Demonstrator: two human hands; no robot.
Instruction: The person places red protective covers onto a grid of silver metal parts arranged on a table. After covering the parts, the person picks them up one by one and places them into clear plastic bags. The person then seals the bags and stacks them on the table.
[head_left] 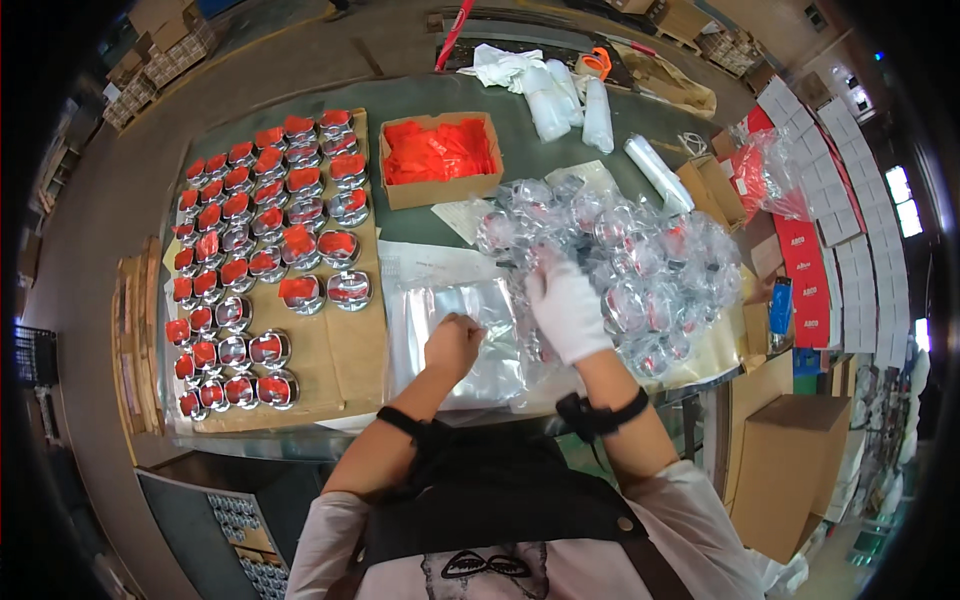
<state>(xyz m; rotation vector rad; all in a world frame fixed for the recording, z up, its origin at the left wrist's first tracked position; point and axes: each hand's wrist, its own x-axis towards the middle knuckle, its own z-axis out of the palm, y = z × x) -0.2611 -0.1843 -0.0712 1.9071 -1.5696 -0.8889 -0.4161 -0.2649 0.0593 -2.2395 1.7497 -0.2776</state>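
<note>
My bare left hand [455, 345] is closed, fingers curled, above a stack of clear plastic bags [440, 385]. Whether anything thin is pinched in it is hidden. My right hand [568, 308], in a white glove, reaches to the near left side of a heap of bagged shiny metal pieces [645, 265]. Its fingertips close on one bagged piece [543, 250] with red showing through the plastic. On the left, rows of round chrome pieces [268, 220] with red slips on top stand on a brown cardboard sheet [340, 375].
Beyond the bags sits a cardboard box [440, 190] of red slips. Clear plastic rolls [598, 115], a white cloth [500, 65] and an orange-handled tool [598, 62] lie at the far edge. Stacked white boxes [845, 215] and an open carton [795, 470] stand on the right.
</note>
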